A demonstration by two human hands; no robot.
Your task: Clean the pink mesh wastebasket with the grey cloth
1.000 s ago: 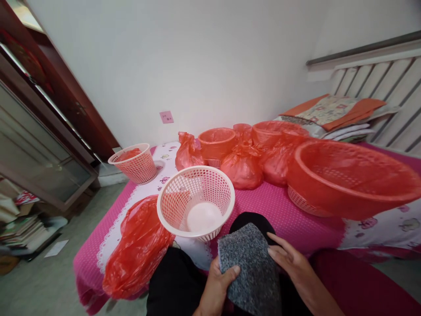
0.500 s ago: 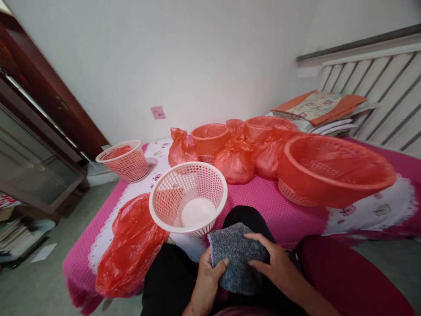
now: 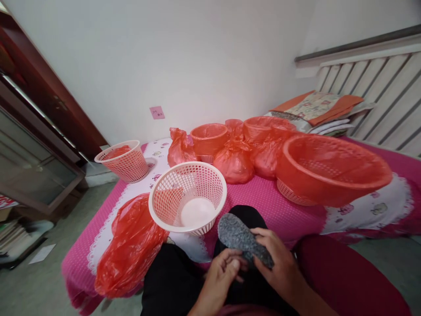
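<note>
R hand [image 3: 279,260]: fingers pinching grey cloth [image 3: 234,231], part hidden; L hand [image 3: 219,275] curled, can't tell grip frm here. Basket [image 3: 130,168] nr L edge of bed [image 3: 251,193] holds red plastic [image 3: 118,152].

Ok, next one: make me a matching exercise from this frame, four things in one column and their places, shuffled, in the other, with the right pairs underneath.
Things
1. Grey fabric item
2. Pink note
3. Loose red bag
4. Folded fabric pile

Places
A. Next to the white radiator
B. Left of the pale front basket
C. Held in the right hand
D. On the wall

Right pairs: 1-C, 2-D, 3-B, 4-A
</note>
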